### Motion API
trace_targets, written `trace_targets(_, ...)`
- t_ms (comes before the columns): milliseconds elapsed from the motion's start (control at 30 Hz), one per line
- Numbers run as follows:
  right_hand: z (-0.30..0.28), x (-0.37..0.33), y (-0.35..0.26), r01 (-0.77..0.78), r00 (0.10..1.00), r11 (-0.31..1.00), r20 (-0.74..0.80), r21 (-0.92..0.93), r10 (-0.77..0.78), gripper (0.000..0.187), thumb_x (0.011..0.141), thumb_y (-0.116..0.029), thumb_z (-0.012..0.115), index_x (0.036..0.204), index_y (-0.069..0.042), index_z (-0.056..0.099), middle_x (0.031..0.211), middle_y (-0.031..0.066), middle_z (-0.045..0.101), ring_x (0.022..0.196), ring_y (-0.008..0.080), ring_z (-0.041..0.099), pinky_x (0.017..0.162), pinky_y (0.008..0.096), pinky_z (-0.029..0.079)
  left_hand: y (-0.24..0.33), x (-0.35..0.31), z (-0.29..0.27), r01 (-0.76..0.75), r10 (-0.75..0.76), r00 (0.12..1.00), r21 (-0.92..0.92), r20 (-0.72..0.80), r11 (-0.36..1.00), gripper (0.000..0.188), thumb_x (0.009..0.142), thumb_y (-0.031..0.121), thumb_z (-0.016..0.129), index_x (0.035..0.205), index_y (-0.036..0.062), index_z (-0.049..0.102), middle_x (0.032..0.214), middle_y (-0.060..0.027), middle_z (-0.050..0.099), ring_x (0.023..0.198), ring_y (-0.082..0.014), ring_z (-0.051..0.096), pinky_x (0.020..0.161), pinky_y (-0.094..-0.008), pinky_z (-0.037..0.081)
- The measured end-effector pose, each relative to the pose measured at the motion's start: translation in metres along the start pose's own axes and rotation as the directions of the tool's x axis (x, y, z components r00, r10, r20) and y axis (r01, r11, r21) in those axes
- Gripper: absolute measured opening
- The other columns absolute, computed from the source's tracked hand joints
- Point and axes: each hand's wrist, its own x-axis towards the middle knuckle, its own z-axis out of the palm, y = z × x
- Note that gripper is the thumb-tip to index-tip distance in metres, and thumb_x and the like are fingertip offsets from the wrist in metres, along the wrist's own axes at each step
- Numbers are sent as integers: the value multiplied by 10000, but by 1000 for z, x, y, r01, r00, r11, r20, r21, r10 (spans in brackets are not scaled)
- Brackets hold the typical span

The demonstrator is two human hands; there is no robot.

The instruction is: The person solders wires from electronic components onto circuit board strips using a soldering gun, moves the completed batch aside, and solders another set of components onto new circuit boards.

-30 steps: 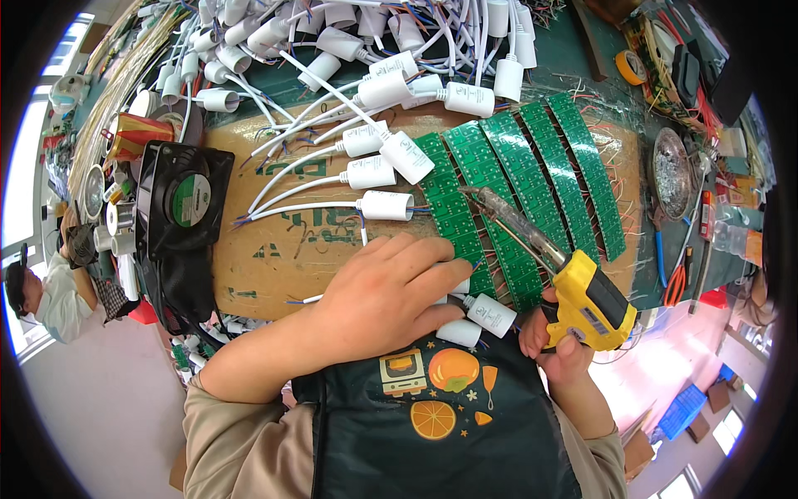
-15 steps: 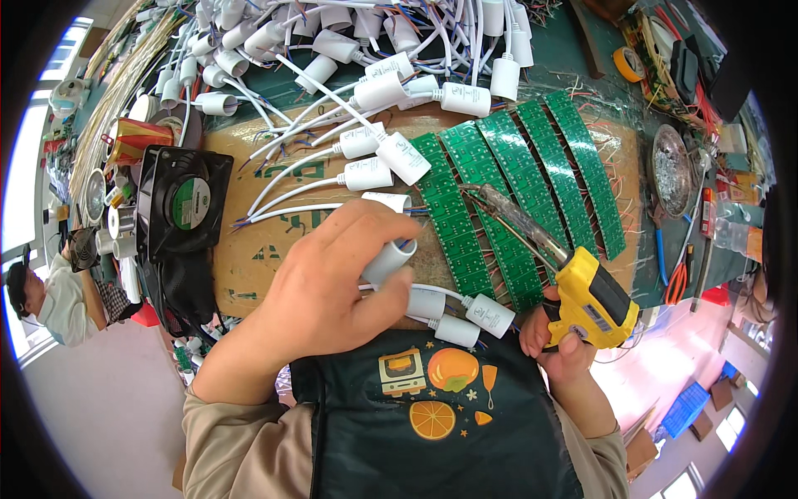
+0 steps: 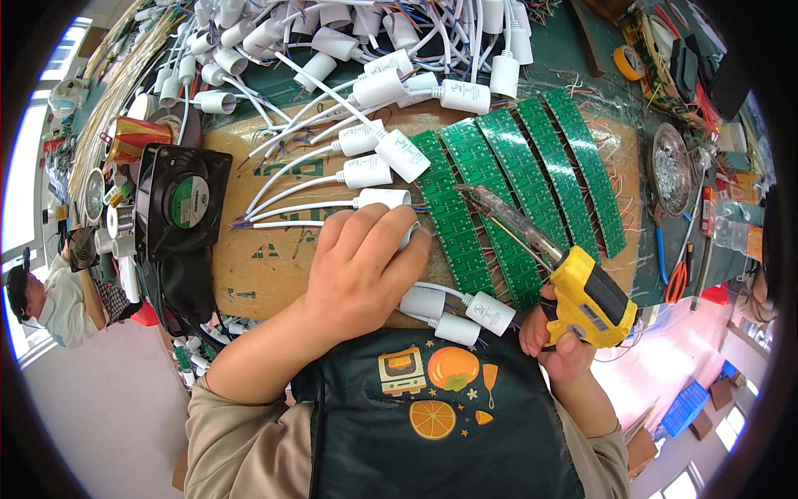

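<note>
While the right hand grips a yellow soldering gun, the nearer left hand clasps a partly hidden white socket lying crosswise, cable leftward, over the cardboard, left of 5 green circuit strips.

At our left we see a square black plastic fan with a green-and-white centre and, beyond it, a white-clad person. To our right lie an amber ring-shaped tape roll, an orange-handled tool and, farther off, a blue plastic crate.
</note>
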Motion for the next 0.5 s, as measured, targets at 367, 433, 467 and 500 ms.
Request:
trace_targets(367,-10,-18,3,-109,993,990,39,-91,113,797,804,-468,792,1363,-8,458,720,24,507,587,143,485,550,293,414,1,0,9,44,-44,999,-7,-20,999,280,692,63,728,970,41,708,1035,-92,590,915,-264,596,740,-354,479)
trace_targets(433,-15,-20,5,-123,990,987,60,-107,130,795,806,-466,790,1360,-5,455,722,24,507,592,144,486,549,292,413,1,-1,9,48,-48,999,0,-16,999,276,696,61,729,970,40,708,1033,-92,589,914,-264,595,740,-354,479)
trace_targets(467,-17,-21,6,-136,986,983,78,-124,146,792,808,-464,788,1357,-2,452,724,23,507,597,145,487,549,291,411,1,-1,9,53,-53,998,-2,-16,999,273,700,59,730,971,40,708,1033,-92,587,914,-264,594,741,-355,479)
trace_targets(500,-21,-23,7,-136,986,983,77,-125,147,792,808,-464,788,1357,-2,452,724,23,507,597,145,487,549,291,411,1,-1,9,57,-58,998,-8,-15,998,271,703,57,731,972,40,708,1032,-91,586,914,-264,594,743,-356,479)
